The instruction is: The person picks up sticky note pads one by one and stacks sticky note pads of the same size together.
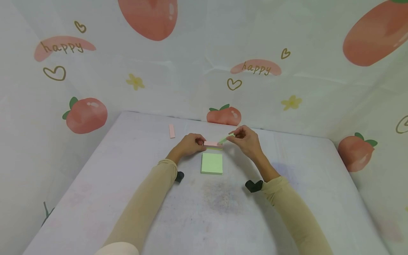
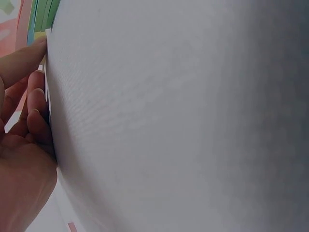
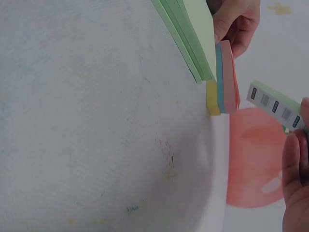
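My left hand (image 1: 188, 144) grips the left end of a low stack of narrow sticky note pads (image 1: 212, 144) between thumb and fingers. In the right wrist view the stack shows yellow, blue and pink pads (image 3: 229, 77), with pink uppermost. My right hand (image 1: 248, 141) pinches a narrow light green sticky note pad (image 1: 225, 138) by one end. Its other end slants down close over the right end of the stack. A printed underside shows on this green pad (image 3: 276, 104) in the right wrist view. The left hand's thumb (image 2: 21, 63) is beside the stack in the left wrist view.
Square green sticky note pads (image 1: 211, 163) lie piled just in front of the stack. A single narrow pink strip (image 1: 171, 131) lies at the back left. The white table (image 1: 223, 219) meets a printed cloth (image 1: 185, 71) behind.
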`<state>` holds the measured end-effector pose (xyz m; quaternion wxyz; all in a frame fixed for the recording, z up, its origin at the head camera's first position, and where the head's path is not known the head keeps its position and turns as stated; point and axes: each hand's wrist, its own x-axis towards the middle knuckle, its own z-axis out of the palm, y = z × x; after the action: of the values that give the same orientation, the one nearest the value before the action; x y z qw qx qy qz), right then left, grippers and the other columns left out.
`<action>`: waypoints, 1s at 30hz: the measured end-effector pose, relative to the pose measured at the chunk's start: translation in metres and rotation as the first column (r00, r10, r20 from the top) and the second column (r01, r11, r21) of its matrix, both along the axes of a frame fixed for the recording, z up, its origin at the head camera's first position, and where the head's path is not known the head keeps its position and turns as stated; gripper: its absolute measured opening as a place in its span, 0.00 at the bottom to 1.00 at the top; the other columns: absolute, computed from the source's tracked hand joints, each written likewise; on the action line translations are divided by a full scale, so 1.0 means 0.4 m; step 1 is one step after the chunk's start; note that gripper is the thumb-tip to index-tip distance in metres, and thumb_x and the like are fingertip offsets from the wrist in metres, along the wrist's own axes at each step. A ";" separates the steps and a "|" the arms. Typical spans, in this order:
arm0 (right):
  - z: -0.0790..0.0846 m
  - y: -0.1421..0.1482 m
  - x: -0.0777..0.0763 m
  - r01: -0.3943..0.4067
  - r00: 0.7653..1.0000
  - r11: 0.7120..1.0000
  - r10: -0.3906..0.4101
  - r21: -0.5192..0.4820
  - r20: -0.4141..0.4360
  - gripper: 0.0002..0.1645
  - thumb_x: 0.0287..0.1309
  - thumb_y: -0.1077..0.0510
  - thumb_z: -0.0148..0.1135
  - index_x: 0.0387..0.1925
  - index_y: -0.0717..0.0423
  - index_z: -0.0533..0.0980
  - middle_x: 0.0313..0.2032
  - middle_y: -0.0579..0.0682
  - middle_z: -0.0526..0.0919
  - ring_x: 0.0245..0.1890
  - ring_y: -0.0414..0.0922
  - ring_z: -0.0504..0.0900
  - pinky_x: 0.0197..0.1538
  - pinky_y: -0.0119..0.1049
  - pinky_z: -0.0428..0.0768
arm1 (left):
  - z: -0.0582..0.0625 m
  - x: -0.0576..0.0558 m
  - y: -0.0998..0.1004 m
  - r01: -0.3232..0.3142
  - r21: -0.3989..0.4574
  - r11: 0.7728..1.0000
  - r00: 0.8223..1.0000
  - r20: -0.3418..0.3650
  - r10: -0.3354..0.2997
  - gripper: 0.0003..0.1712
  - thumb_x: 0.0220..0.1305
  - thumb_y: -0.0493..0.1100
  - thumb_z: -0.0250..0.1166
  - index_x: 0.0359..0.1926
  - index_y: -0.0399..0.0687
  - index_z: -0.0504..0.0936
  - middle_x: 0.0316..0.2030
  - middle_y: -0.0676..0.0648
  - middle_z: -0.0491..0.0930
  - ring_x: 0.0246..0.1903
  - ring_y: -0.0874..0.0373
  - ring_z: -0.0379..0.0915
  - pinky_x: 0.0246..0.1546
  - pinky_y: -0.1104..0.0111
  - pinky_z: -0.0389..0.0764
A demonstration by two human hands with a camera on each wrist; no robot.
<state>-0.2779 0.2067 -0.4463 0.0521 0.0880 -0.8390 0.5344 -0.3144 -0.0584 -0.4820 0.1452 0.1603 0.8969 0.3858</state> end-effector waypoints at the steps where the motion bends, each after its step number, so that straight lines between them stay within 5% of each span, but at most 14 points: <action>1: -0.001 0.000 -0.001 -0.001 1.000 1.000 0.001 -0.008 0.002 0.20 0.56 0.58 0.77 0.41 0.64 0.74 0.45 0.63 0.88 0.34 0.33 0.83 0.39 0.22 0.79 | 0.000 0.000 0.000 -0.001 0.001 1.000 1.000 0.001 0.001 0.17 0.63 0.45 0.71 0.52 0.46 0.84 0.38 0.50 0.79 0.41 0.57 0.73 0.50 0.66 0.72; 12: -0.006 -0.008 -0.008 0.006 0.999 0.999 -0.009 0.048 0.052 0.19 0.61 0.60 0.72 0.51 0.66 0.81 0.47 0.65 0.86 0.40 0.37 0.81 0.40 0.21 0.76 | 0.003 0.003 0.001 -0.007 0.003 1.000 1.000 0.000 0.007 0.17 0.64 0.45 0.71 0.52 0.46 0.83 0.38 0.50 0.79 0.41 0.57 0.72 0.49 0.66 0.72; 18: -0.008 -0.008 -0.006 -0.012 0.999 1.000 0.012 -0.001 0.053 0.22 0.61 0.60 0.71 0.54 0.65 0.79 0.49 0.65 0.84 0.42 0.41 0.80 0.42 0.20 0.76 | 0.005 0.004 0.001 -0.007 0.011 1.000 1.000 0.006 0.007 0.16 0.63 0.44 0.72 0.51 0.46 0.84 0.37 0.50 0.79 0.40 0.57 0.72 0.47 0.67 0.72; 30: -0.032 -0.035 -0.017 -0.026 0.997 0.999 0.023 0.036 0.079 0.18 0.59 0.57 0.74 0.50 0.56 0.83 0.42 0.55 0.85 0.42 0.46 0.79 0.33 0.27 0.73 | 0.007 0.005 0.002 -0.004 0.000 1.000 1.000 -0.003 0.004 0.17 0.63 0.45 0.71 0.52 0.45 0.84 0.38 0.49 0.79 0.40 0.56 0.72 0.48 0.66 0.72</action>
<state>-0.2846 0.1927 -0.4590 0.0109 0.0784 -0.8488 0.5227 -0.3123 -0.0575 -0.4793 0.1432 0.1589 0.8973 0.3860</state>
